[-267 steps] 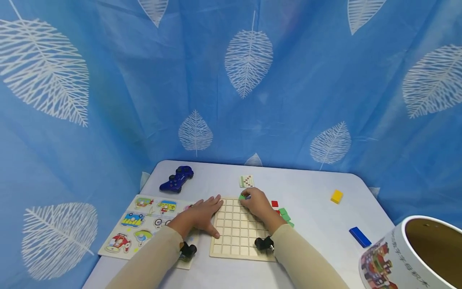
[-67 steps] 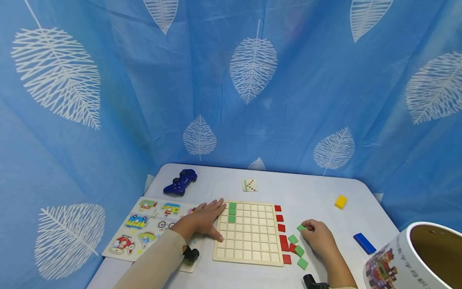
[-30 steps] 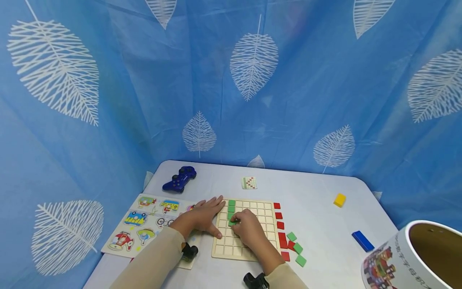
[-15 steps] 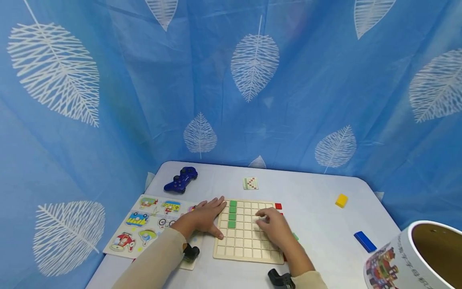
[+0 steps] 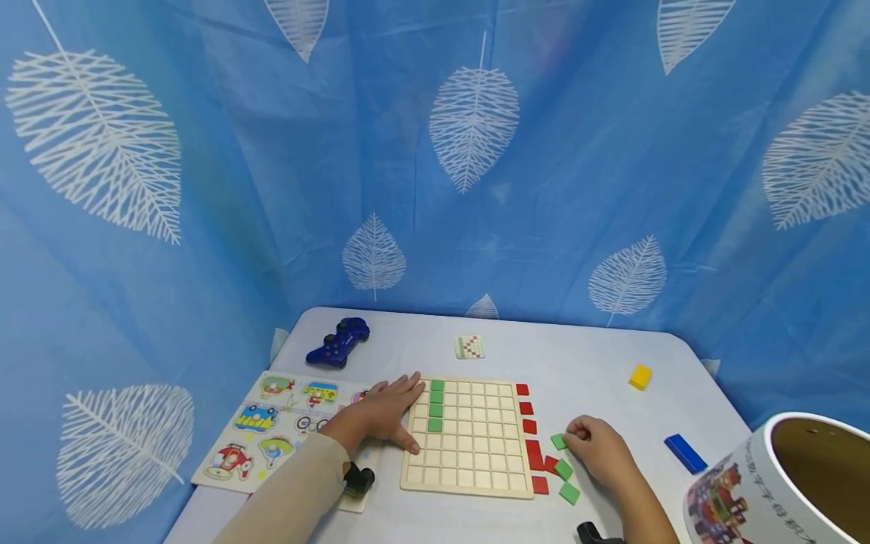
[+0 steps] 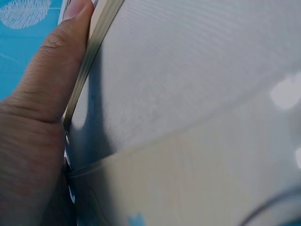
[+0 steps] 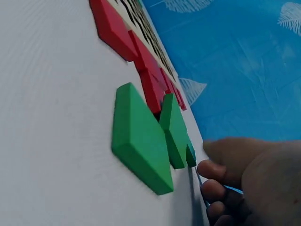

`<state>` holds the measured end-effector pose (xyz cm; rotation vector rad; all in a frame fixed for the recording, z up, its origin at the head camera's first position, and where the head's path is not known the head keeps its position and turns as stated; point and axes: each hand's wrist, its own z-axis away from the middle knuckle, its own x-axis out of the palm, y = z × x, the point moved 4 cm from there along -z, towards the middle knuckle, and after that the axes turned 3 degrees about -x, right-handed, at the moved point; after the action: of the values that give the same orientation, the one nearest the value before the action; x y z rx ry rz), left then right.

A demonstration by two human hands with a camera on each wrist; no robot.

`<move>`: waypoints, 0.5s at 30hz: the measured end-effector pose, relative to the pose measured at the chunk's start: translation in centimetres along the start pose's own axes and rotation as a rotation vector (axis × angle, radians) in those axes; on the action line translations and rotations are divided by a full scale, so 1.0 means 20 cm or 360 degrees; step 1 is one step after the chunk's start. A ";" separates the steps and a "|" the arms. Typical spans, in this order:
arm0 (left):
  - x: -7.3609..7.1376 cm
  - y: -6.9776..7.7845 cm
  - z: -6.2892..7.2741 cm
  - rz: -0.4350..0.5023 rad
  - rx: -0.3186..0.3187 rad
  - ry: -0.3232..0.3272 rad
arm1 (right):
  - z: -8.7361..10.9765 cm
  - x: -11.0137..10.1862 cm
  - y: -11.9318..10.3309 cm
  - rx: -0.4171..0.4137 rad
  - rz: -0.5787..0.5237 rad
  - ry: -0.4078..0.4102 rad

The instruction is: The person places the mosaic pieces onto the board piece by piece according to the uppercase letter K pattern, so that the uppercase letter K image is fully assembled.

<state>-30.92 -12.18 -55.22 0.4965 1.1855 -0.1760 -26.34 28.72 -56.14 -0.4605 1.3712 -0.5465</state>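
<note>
My left hand (image 5: 384, 413) lies with fingers spread against the left edge of a pale wooden grid board (image 5: 476, 493). In the left wrist view its thumb (image 6: 59, 61) presses along the board's side. Several green tiles fill the top of the board's second column (image 5: 436, 412). To the board's right, my right hand (image 5: 600, 446) pinches the near corner of a green tile (image 5: 559, 441) between thumb and index finger, low over the table. Two more green tiles (image 5: 563, 469) (image 7: 136, 141) lie beside it, and several red tiles (image 5: 535, 455) line the board's right edge.
Under my left forearm lies a picture puzzle board (image 5: 238, 431). A game controller (image 5: 337, 342) and a small pattern card (image 5: 470, 347) are farther back. At right are a yellow block (image 5: 640, 376), a blue block (image 5: 685, 453) and a white printed tub (image 5: 741, 483).
My right hand set a fourth-row green tile into the column, then moved right, off the board, to the loose tiles. The tile at its fingertips has shifted slightly. My left hand stays put.
</note>
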 end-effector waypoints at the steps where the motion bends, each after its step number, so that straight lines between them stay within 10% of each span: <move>1: 0.01 0.00 0.00 -0.0004 -0.0002 -0.0001 | 0.00 0.00 0.00 0.0016 0.0008 -0.0001; 15: 0.00 0.01 0.01 -0.0008 -0.0015 -0.0006 | 0.02 0.01 -0.05 0.0030 0.0154 0.0044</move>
<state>-30.67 -12.10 -55.03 0.4846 1.1838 -0.1755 -26.01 27.74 -55.59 -0.3702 1.4062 -0.4876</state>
